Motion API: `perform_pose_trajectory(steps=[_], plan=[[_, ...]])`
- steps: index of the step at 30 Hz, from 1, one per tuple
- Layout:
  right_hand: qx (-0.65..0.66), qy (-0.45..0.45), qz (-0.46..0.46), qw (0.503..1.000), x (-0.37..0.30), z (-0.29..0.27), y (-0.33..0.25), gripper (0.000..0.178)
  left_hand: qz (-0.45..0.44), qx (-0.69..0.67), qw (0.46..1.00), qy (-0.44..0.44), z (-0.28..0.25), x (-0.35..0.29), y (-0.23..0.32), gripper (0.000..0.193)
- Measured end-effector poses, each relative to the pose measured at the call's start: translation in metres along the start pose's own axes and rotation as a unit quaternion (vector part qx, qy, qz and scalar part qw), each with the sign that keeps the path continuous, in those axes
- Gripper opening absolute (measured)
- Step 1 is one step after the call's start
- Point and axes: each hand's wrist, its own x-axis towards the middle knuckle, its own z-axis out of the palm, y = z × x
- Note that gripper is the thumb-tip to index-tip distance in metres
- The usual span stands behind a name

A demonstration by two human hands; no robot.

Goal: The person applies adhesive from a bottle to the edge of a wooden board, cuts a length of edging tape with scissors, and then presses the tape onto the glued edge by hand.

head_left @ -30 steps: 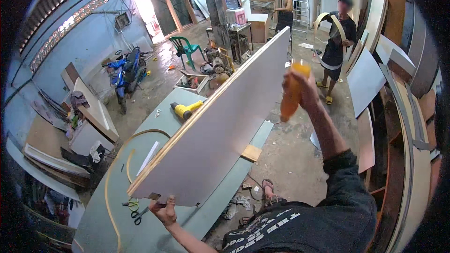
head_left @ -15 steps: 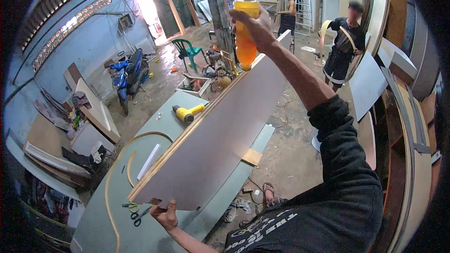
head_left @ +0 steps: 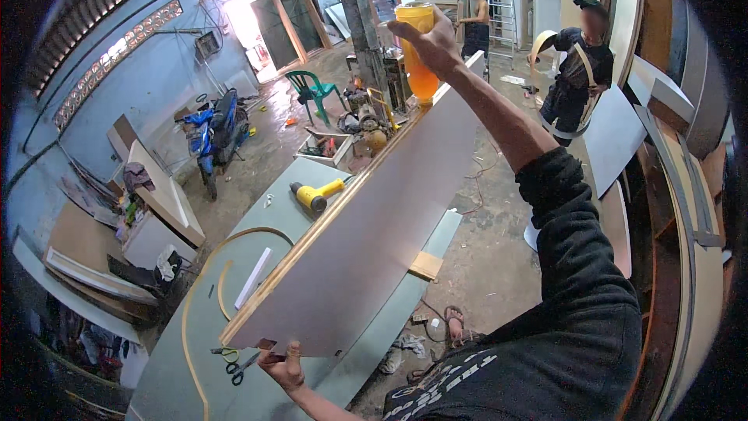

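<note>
Steady the white panel (head_left: 358,218) by its near end, gripped in the left hand (head_left: 285,366). With the upended orange-filled bottle (head_left: 421,74) clasped in the right hand (head_left: 440,40) at the panel's raised edge (head_left: 313,238), probably best to press evenly and guide slowly, well centred along that edge.

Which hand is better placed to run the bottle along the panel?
Probably the right hand: it grips the orange bottle, tip down near the panel's top edge; the left hand holds the near end.
</note>
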Motion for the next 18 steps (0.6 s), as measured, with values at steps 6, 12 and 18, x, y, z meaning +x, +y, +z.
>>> perform_pose_trajectory(steps=[6, 12, 18], plan=[[0.146, -0.006, 0.111, 0.983, -0.017, 0.017, -0.025, 0.052, 0.021, 0.023, 0.999, 0.018, -0.003, 0.000, -0.003, 0.051], [0.131, -0.082, 0.023, 0.988, -0.037, 0.049, -0.048, 0.058, -0.004, -0.002, 1.000, 0.029, 0.006, -0.002, 0.012, 0.046], [0.077, -0.020, 0.115, 0.990, -0.030, 0.031, -0.051, 0.049, -0.003, -0.020, 0.999, -0.036, 0.007, 0.007, 0.025, 0.033]])
